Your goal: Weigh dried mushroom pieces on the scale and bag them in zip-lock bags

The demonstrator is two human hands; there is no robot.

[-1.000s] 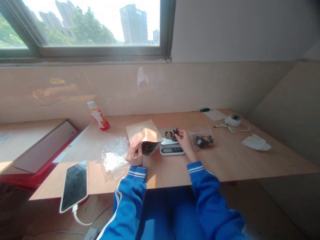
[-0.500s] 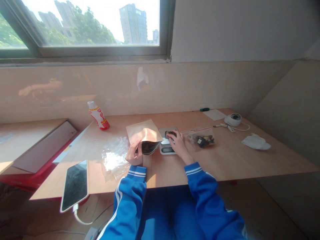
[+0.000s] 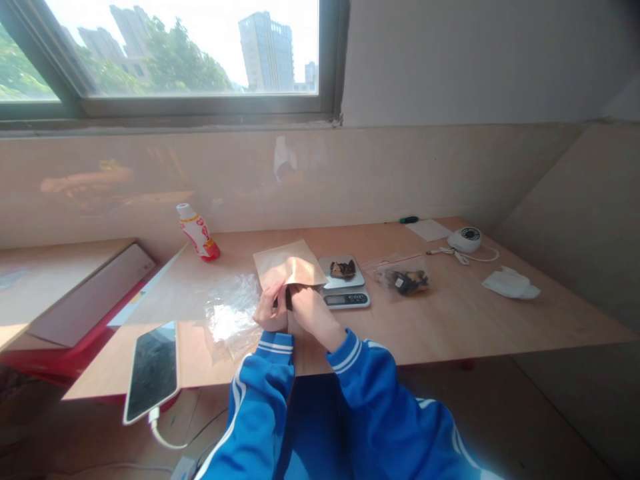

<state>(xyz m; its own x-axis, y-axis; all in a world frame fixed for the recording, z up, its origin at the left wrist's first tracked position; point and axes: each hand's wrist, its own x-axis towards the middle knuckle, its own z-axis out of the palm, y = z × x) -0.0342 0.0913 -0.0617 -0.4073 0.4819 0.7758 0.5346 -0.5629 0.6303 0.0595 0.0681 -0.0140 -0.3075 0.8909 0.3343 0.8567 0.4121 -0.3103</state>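
My left hand [image 3: 271,307] grips the near left edge of a brown paper pouch [image 3: 287,261], whose mouth faces me. My right hand [image 3: 311,308] reaches into that mouth; its fingers are hidden inside, so I cannot see whether they hold anything. Just right of the pouch stands a small kitchen scale [image 3: 346,299] with a silver plate and a grey display. Dark brown dried pieces [image 3: 343,269], perhaps dried mushrooms, lie on its plate. Further right is a clear zip bag [image 3: 404,279] with dark and tan pieces inside.
Crumpled clear plastic [image 3: 231,313] lies left of the pouch. A phone [image 3: 153,370] on a cable overhangs the front left edge. A red and white bottle [image 3: 198,232] stands behind. A white round device [image 3: 465,240] and a white tissue [image 3: 512,284] are at right.
My right hand has left the scale plate and moved left into the pouch's mouth. The dried pieces and the scale's display are now uncovered. My left hand keeps its hold on the pouch.
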